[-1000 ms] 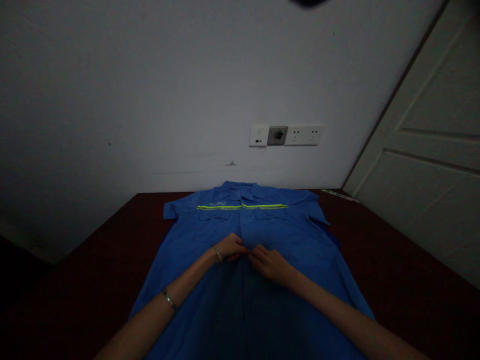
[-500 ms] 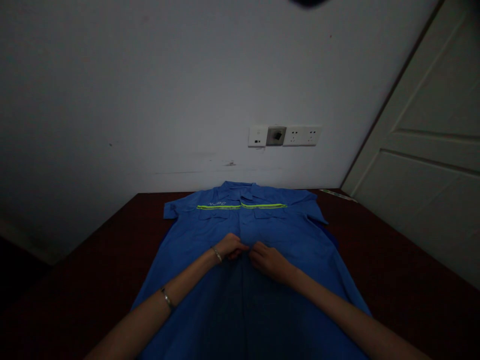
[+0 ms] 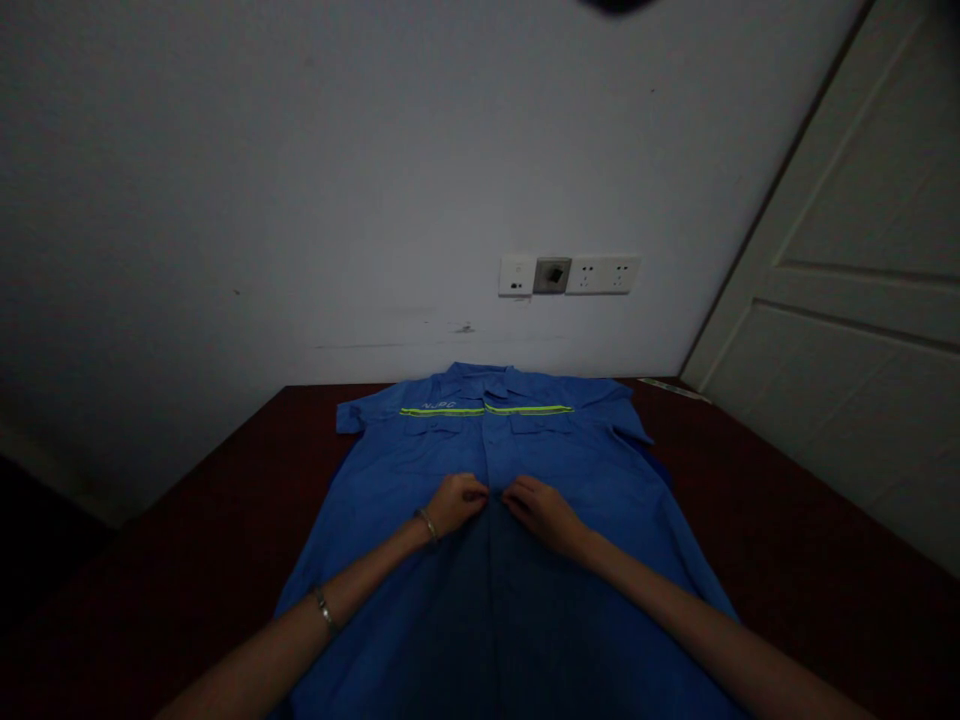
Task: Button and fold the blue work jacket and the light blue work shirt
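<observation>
A blue short-sleeved work shirt (image 3: 585, 480) with a yellow-green reflective stripe across the chest lies flat, front up, on a dark red-brown table (image 3: 787, 500), collar toward the wall. My left hand (image 3: 457, 500) and my right hand (image 3: 541, 510) meet at the shirt's front opening, just below the chest pockets. Both have their fingers curled and pinched on the front edges of the fabric. Bracelets sit on my left wrist and forearm.
A white wall stands behind the table with a row of sockets and a switch (image 3: 568, 274). A white panelled door (image 3: 862, 320) runs along the right side. A thin light strip (image 3: 673, 389) lies at the table's back right corner.
Both hands have shifted slightly farther up the shirt's front opening, still pinched on the fabric. The view has drifted a little.
</observation>
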### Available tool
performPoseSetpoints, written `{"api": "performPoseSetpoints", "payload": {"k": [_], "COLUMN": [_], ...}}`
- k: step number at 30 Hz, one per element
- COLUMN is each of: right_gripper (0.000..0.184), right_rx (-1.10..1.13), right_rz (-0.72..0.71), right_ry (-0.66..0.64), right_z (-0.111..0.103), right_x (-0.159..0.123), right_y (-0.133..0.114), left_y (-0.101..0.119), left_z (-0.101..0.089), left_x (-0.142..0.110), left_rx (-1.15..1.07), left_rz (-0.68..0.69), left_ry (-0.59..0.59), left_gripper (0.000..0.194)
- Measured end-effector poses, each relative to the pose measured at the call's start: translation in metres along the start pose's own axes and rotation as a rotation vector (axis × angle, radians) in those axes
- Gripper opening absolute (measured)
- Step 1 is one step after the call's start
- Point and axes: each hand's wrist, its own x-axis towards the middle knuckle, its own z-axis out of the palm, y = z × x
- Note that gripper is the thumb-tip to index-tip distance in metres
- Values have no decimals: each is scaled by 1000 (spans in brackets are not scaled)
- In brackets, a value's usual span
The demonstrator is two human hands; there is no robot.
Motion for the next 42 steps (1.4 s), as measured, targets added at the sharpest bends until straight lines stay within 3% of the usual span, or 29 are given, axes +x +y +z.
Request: {"api": "performPoseSetpoints", "payload": {"k": [9,14,20,24,28,30,36,42], "right_gripper": [13,14,12,25,17,15,14,13], "right_rx": [102,104,64,-28,-102,-101,-13,-44], "right_rz": [161,200,261,290,307,311,287,167], "right_ry": [48,44,12,-63,-115,-125,-103,-115], "right_z": [7,12,-2,-5,-3,-4,-18,-32], "right_x": [4,8,3,-5,-6,-6,-17,-50], "right_y": [2,-1,-21,-39,-45,-44,-49,-73], "left_y": [3,7,10,7,6,9,22,36], "left_z": [11,13,13,11,4,-2,-10,5], "left_x": [-2,-1,-1,0,-2,-8,-38,-51], "left_rx": [21,-7,6,-51,-121,-156,-434,-577], "left_rz": [58,90,74,63,6,-82,-377,-480], "left_ry": [125,107,112,67,50,13,-316,-381], "left_gripper": [19,14,9,13,22,24,26,29]}}
